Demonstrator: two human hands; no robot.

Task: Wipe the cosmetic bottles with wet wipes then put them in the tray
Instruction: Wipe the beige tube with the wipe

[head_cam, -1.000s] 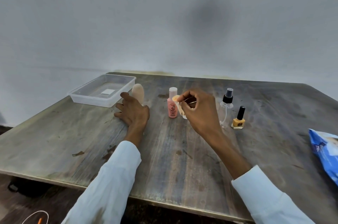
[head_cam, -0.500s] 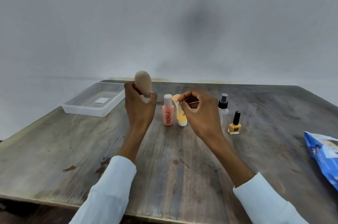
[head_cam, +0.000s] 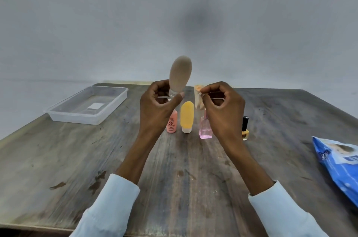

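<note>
Beige bottle (head_cam: 180, 74) is up off the table (head_cam: 77, 159), cap end down, left hand (head_cam: 157, 109) gripping it by the cap: fingers curled behind, thumb across the front. Right hand (head_cam: 220, 109) is level with it and just beside, thumb and fingers pinched together on a small crumpled wipe (head_cam: 198, 97) that looks stained orange; wipe and bottle are apart, not touching. Judging from that, this is the start of wiping this bottle. Next move calls for bringing the wipe onto the body and rubbing round it while the left hand keeps hold of the cap, then carrying it left to the tray (head_cam: 58, 118), which holds no bottles, only a white label on its floor. Below the hands stand a pink bottle (head_cam: 172, 125), yellow tube (head_cam: 187, 116), clear pink bottle (head_cam: 205, 130) and nail polish (head_cam: 245, 129), none in the tray. Blue wipes pack (head_cam: 341, 165) lies at the right edge.
</note>
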